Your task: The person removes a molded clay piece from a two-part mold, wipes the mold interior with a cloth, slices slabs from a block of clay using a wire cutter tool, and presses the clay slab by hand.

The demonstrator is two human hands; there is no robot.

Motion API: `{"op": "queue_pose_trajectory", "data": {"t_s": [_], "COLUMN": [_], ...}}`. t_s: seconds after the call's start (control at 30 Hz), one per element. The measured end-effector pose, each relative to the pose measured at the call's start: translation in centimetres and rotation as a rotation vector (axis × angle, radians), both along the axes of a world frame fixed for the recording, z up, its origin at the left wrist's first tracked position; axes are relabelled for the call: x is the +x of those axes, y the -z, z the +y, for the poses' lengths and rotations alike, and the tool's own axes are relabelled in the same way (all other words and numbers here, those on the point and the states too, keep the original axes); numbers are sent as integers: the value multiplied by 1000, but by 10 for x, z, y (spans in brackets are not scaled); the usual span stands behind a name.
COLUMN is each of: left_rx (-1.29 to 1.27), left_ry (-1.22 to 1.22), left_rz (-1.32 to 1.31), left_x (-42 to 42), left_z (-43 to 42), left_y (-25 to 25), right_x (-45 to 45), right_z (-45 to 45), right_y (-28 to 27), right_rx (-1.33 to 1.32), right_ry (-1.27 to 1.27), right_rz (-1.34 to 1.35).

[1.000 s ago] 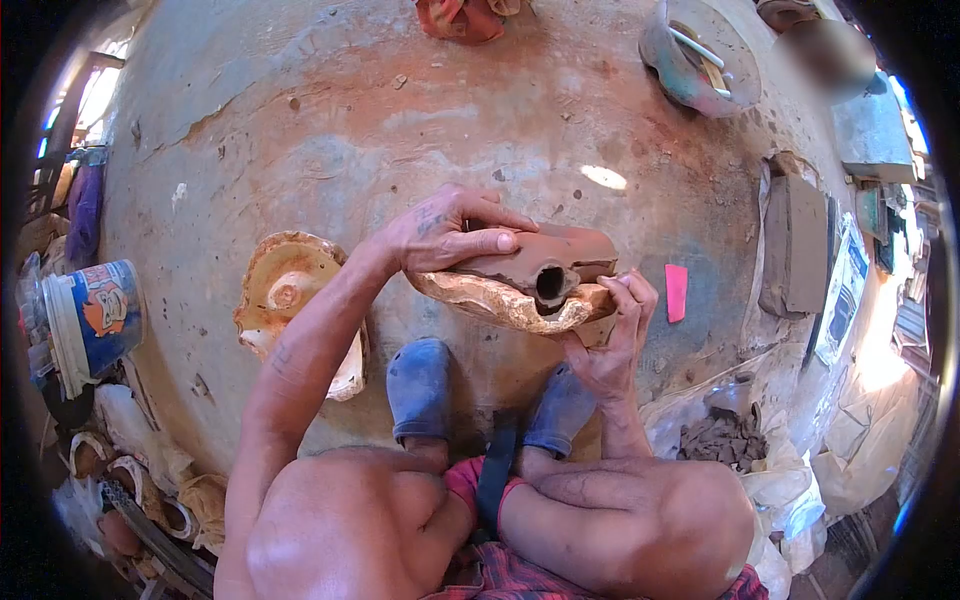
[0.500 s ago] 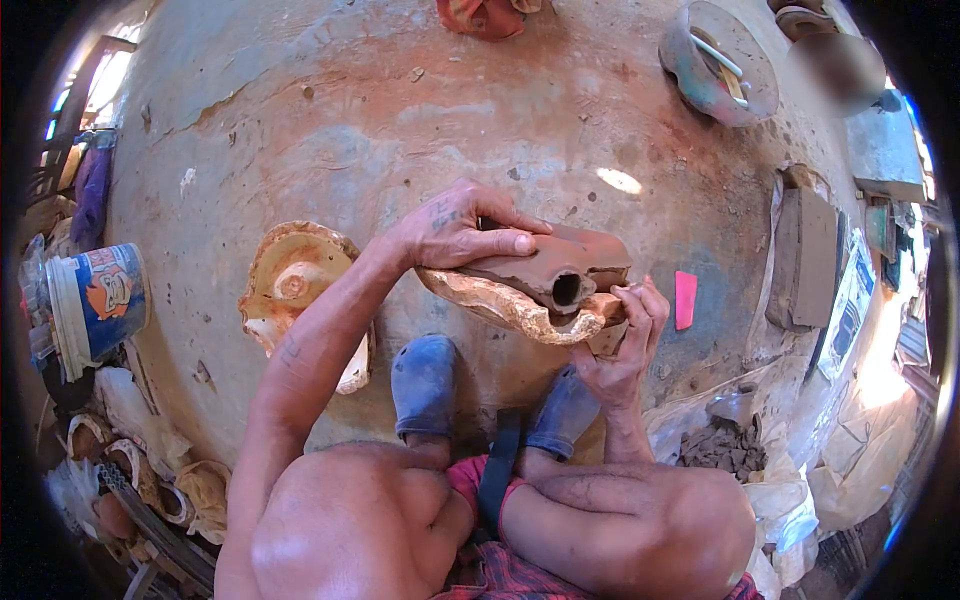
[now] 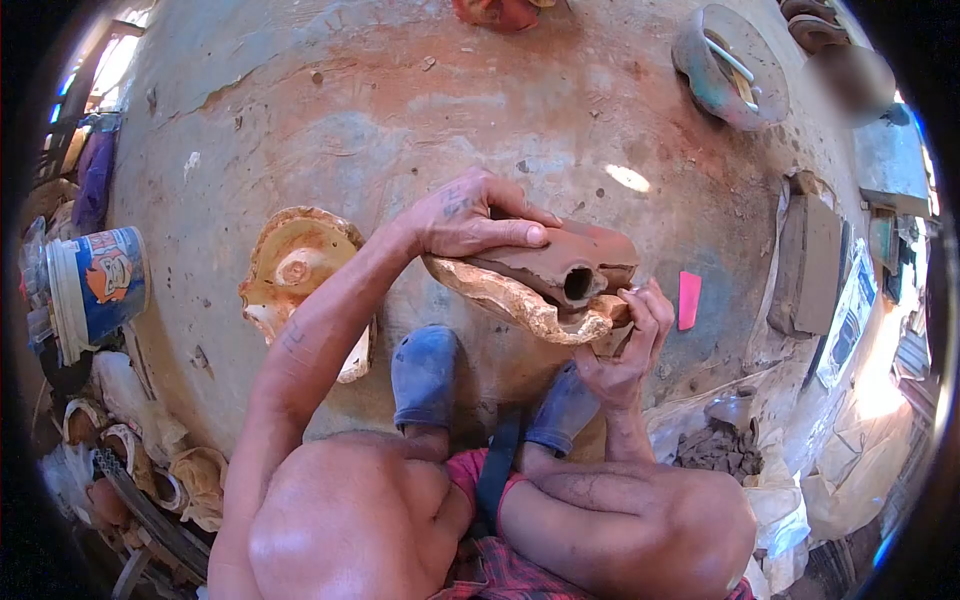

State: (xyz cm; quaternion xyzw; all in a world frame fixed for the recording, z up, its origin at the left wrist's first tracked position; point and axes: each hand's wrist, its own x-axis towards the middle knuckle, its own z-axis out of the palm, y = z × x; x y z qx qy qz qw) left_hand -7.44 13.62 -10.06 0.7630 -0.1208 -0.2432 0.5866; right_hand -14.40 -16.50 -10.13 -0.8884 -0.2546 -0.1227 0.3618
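Note:
A brown clay piece [image 3: 560, 252] with a round hole at its near end rests in a pale, rough-edged mold [image 3: 510, 305], held up above the floor in front of my feet. My left hand [image 3: 482, 218] lies over the clay's left side, its thumb on top and its other fingers partly hidden behind. At the right end, my right hand [image 3: 630, 340] grips the mold's edge, fingertips near the clay and thumb underneath. Another mold half [image 3: 295, 265], with a hollowed inside, lies on the floor beyond my left forearm.
On the right are a pink flat piece [image 3: 689, 300], a clay block [image 3: 805, 265] and clay scraps [image 3: 720, 445]. A basin [image 3: 765, 95] holding sticks stands at the upper right. A blue-and-white bucket [image 3: 105, 285] is at the left, above several mold pieces.
The clay piece, mold and both hands appear slightly farther right in the view. The floor objects have shifted too as the view turned. The grip looks much the same.

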Motion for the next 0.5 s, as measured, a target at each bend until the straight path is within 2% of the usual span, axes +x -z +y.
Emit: {"op": "queue_pose_trajectory", "data": {"t_s": [0.5], "left_rx": [19], "left_ry": [-15], "left_rz": [43], "left_x": [2], "left_z": [1], "left_y": [2], "right_x": [6], "right_z": [-11], "right_y": [8], "right_rx": [72], "right_ry": [-169], "right_rz": [2]}}
